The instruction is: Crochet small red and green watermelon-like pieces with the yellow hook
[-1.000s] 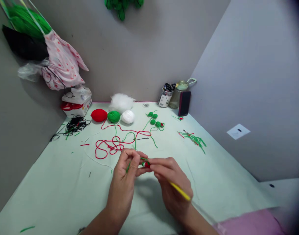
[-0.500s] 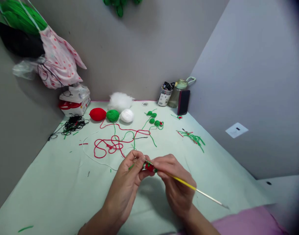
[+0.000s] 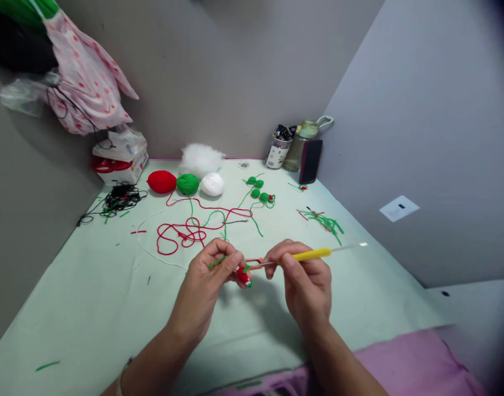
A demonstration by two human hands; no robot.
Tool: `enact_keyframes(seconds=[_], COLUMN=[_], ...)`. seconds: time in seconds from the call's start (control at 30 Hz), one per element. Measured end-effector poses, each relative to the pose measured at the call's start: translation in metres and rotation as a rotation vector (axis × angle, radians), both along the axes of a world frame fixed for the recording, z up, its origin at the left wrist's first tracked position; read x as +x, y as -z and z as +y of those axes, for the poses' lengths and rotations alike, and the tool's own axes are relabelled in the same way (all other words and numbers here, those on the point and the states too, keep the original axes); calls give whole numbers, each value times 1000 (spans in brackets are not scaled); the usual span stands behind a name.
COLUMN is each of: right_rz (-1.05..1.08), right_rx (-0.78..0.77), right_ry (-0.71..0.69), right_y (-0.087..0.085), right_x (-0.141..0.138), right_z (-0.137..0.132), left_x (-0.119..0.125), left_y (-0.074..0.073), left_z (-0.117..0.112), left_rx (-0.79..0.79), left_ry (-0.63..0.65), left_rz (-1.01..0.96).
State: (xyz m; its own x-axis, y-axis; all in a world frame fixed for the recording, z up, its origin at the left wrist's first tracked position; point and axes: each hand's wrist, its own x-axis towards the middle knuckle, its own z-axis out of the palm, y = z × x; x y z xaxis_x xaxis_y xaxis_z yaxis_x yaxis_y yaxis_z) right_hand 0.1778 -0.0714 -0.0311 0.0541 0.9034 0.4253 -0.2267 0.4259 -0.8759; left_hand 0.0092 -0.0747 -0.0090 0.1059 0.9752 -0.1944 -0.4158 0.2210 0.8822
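My left hand (image 3: 208, 283) pinches a small red and green crocheted piece (image 3: 244, 275), with a green strand running over its fingers. My right hand (image 3: 307, 280) grips a yellow-handled crochet hook (image 3: 313, 254) that lies level, its metal tip reaching left into the piece. A loop of red yarn is drawn out along the hook between the two hands. Both hands hover over the pale green table (image 3: 90, 308). Loose red yarn (image 3: 181, 236) lies tangled just beyond them.
Red (image 3: 161, 181), green (image 3: 188, 184) and white (image 3: 212, 185) yarn balls sit in a row before white stuffing (image 3: 201, 158). Small green crocheted pieces (image 3: 258, 192), green scraps (image 3: 324, 223), black thread (image 3: 117, 198), a cup of tools (image 3: 278, 147), a bottle and a dark phone (image 3: 310, 160) line the back.
My right hand has swung the hook from pointing down-right to lying level and pulled a red loop out of the piece. The view has tilted down slightly.
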Motion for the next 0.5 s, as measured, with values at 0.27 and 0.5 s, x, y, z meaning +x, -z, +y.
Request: enact_keyframes(seconds=[0.27,0.5], right_rz=[134,-499], right_rx=[-143,289], right_ry=[-183,204], right_y=[-9,7], right_x=[2,-9], right_z=[8,-16], left_x=[3,21], left_y=[-1,4], left_z=[0,-10], left_rx=[5,47], left_ry=[0,-200], left_rz=[-14,21])
